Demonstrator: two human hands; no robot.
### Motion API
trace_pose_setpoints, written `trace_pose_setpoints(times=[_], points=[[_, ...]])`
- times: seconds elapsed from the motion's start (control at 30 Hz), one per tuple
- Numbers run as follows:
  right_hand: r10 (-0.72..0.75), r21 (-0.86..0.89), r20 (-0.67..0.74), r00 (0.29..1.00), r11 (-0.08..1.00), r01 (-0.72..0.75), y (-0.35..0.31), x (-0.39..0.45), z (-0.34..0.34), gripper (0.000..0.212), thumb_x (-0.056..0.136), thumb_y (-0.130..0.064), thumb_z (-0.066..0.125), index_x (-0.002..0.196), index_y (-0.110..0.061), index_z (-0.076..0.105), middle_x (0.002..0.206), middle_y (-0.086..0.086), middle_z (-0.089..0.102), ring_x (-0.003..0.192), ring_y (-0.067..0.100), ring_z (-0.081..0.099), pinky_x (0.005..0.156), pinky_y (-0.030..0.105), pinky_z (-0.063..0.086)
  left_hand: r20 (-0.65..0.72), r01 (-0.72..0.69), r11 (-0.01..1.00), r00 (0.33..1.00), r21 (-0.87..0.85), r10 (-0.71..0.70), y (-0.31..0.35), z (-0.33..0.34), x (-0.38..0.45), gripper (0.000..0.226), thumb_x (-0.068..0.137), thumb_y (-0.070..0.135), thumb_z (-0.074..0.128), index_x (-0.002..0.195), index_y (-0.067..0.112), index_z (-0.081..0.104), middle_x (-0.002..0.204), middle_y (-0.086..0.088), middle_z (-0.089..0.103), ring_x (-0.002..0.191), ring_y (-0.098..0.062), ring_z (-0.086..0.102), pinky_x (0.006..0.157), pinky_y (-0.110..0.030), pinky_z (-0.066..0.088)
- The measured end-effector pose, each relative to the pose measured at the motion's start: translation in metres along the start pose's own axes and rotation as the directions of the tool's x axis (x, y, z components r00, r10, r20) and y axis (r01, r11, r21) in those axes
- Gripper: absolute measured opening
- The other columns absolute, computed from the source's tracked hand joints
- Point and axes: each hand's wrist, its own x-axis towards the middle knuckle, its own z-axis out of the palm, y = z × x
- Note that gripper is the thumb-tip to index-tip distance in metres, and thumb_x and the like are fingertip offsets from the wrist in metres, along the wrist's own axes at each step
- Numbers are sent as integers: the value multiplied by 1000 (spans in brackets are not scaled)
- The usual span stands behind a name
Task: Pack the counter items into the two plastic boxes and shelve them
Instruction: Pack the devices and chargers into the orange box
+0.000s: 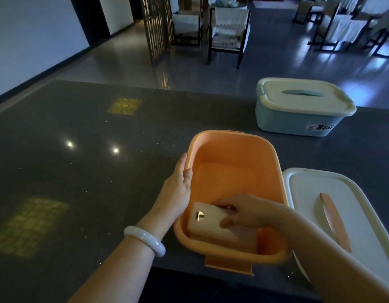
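Observation:
An open orange plastic box (232, 141) stands on the dark counter near its front edge. My right hand (243, 212) reaches into it and grips a small cream case with a gold clasp (206, 224), low in the box's near left corner. Against the outside of the box's left rim, my left hand (180, 182) lies with straight fingers, a white bangle on its wrist. The box's white lid with an orange handle (342, 206) lies flat to the right. A blue box with a closed white lid (298, 106) sits at the back right.
The dark polished counter (79, 149) stretches left, with light patches reflected on it. Beyond its far edge are a shiny floor, a wooden lattice screen (156, 29) and several chairs with white covers (228, 29).

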Motion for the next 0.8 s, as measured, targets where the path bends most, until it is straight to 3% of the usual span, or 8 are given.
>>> trace_pose_setpoints(times=[0.07,0.17,0.23,0.47,0.8], points=[[-14,15,21,1000,1000,14,1,-2,-1,56,85,-45,65,136,-46,42,120,-24,51,104,-1,49,85,25,39,-2,4,1000,1000,10,-4,-1,1,1,53,103,44,21,152,38,4,144,-3,45,96,0,49,74,-16,38],[-22,12,30,999,1000,21,0,-2,-2,56,83,-45,68,134,-45,46,115,-26,53,100,-3,51,83,22,39,-6,25,999,1000,26,-25,-1,1,2,53,102,45,21,152,39,4,139,-2,49,72,11,41,57,-8,31],[-22,11,40,999,1000,22,0,-2,-3,57,83,-43,68,136,-45,45,114,-26,54,97,-4,51,81,21,39,-16,31,999,999,41,-30,-2,2,2,54,102,46,21,152,38,4,137,-2,50,68,14,38,55,-8,30],[-11,42,52,999,999,9,-2,-6,-6,62,80,-38,74,135,-45,47,123,-18,60,106,2,56,94,28,45,-30,34,999,999,33,-33,-4,4,4,53,102,45,21,153,40,5,142,0,47,71,14,37,56,-6,29],[7,51,144,990,999,-15,-4,-6,-10,65,78,-31,76,133,-49,45,116,-24,57,103,-1,52,78,18,37,-26,41,999,999,24,-41,2,2,0,53,103,42,23,153,37,6,136,-3,52,71,11,39,57,-8,33]])
